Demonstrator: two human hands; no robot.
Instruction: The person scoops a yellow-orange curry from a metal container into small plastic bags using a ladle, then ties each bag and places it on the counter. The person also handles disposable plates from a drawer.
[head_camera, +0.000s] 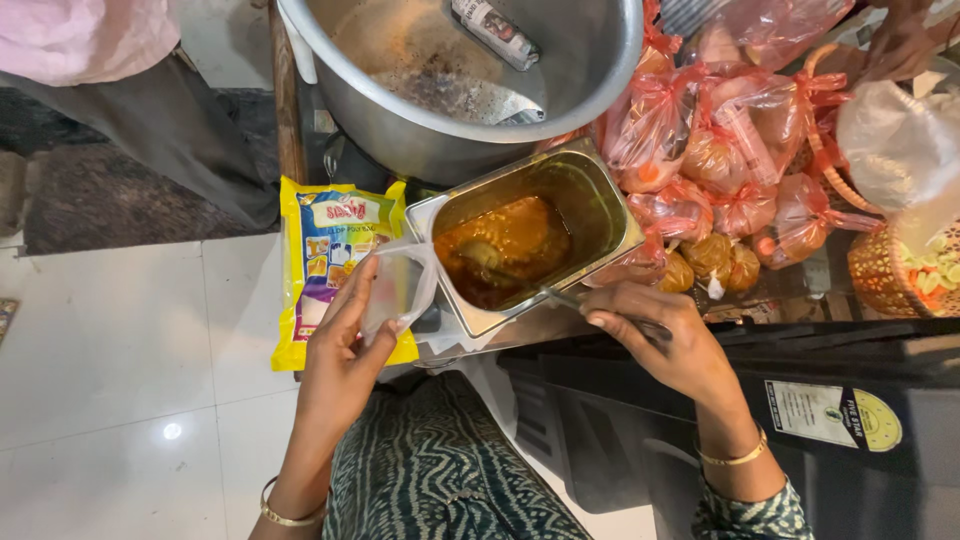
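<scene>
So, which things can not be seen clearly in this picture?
- Ladle bowl, head view: sunk in the orange curry of the steel tray.
- Big steel pot: cut off by the top edge.
- Tied food bags: contents blurred by pink plastic.
- Right hand covers the ladle handle's end.

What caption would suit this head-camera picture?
Left hand holds open a clear bag; right hand dips a ladle into curry in a steel tray.

A small clear bag (400, 285) was held open and upright just left of a rectangular steel pan (600, 215) of orange-brown curry (505, 245), while a metal ladle (545, 290) lay tilted in the pan, its bowl sunk in curry and its handle pointing right.
</scene>
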